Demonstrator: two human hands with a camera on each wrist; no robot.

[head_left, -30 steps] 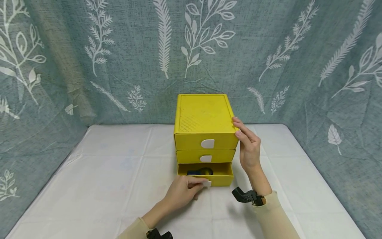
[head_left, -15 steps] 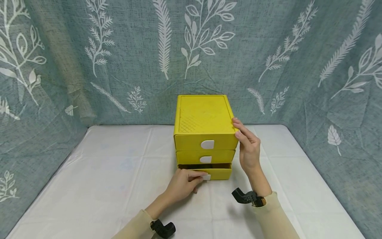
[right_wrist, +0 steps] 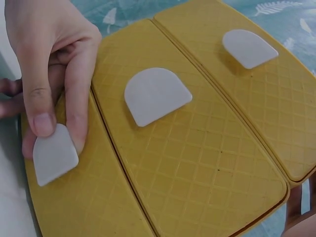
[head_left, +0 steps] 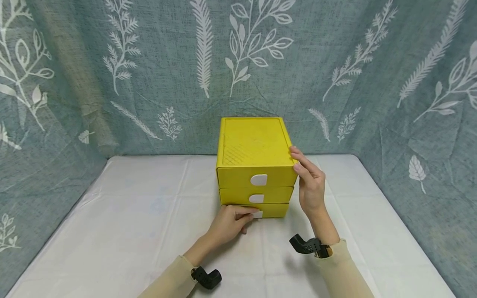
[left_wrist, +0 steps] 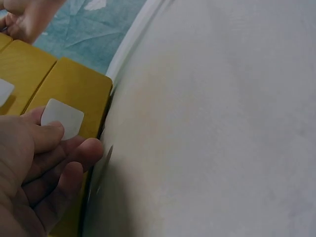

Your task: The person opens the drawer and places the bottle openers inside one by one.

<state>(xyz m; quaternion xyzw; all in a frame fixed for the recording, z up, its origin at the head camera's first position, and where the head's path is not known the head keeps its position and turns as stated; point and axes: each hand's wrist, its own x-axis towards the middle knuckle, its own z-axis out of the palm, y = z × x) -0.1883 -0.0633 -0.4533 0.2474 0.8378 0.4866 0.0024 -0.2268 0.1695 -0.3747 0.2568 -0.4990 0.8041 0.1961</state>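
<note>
A yellow three-drawer storage box (head_left: 257, 142) stands on the table, each drawer front bearing a white tab handle. All three drawers sit flush in the head view. My left hand (head_left: 229, 221) pinches the bottom drawer's white handle (left_wrist: 63, 117) between thumb and fingers, seen closely in both wrist views. My right hand (head_left: 312, 186) rests against the box's upper right edge, its fingertips on the top rim and side. In the right wrist view the middle handle (right_wrist: 157, 96) and top handle (right_wrist: 248, 48) are untouched. The drawer's contents are hidden.
A white cloth covers the table (head_left: 130, 231). Behind and around it hangs a blue-green curtain (head_left: 164, 62) with white leaf prints. Black wrist cameras are strapped on both wrists, over or beside beige sleeves (head_left: 343, 269).
The bottom drawer has slid inward until flush, covering the dark items seen inside a second ago. My left hand moved away from me with its handle; the right hand stayed put.
</note>
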